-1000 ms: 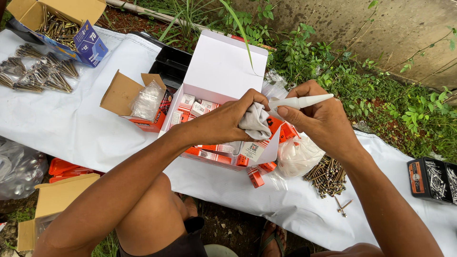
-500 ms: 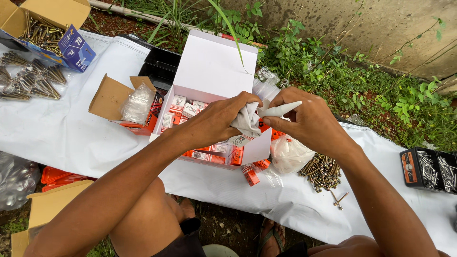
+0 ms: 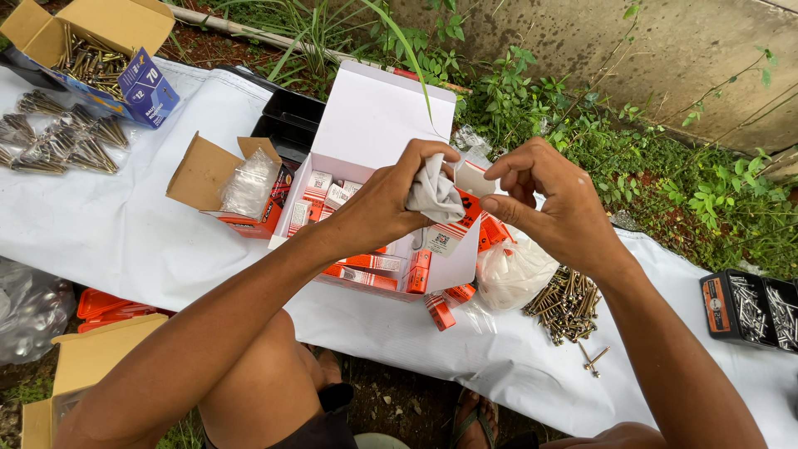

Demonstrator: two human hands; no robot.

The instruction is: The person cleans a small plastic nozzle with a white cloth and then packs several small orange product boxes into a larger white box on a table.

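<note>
A: Where does the view sit?
B: On the person's head, angled steeply down and forward, close over both hands and the white sheet [image 3: 125, 241].
A: Any second view?
B: None; just this one.

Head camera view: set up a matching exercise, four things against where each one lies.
Things:
1. crumpled grey cloth
2. loose pile of brass-coloured screws
3. blue cardboard box of screws
4. black compartment case of silver screws

Places:
A. top left corner of the white sheet
B. far right edge of the sheet
C. pinched in the left hand
D. below the right hand

Pairs: 1-C, 2-D, 3-A, 4-B
</note>
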